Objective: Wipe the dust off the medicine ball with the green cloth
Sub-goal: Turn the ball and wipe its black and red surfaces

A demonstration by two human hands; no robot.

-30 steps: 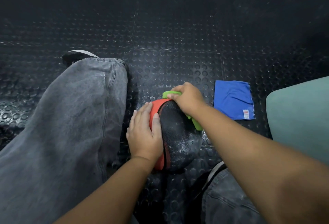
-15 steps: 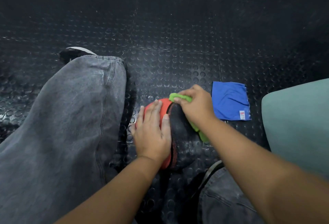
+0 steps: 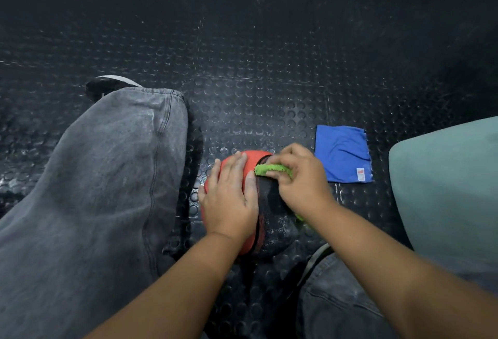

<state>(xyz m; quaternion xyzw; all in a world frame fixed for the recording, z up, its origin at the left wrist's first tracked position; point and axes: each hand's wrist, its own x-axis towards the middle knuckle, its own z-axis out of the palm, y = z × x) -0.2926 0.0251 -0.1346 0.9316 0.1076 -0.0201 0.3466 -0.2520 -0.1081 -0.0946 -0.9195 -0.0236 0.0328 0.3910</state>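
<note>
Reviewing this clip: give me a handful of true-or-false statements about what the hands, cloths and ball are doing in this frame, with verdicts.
1. The right hand presses the green cloth against the medicine ball. True.
2. The left hand lies flat on the ball's black half. False: it rests on the red half.
3. A blue cloth lies flat on the studded floor, to the right of the ball. True.
4. The blue cloth is bunched up in the left hand. False: neither hand touches it.
5. The ball sits on the person's lap. False: it rests on the floor between the grey trouser legs.
</note>
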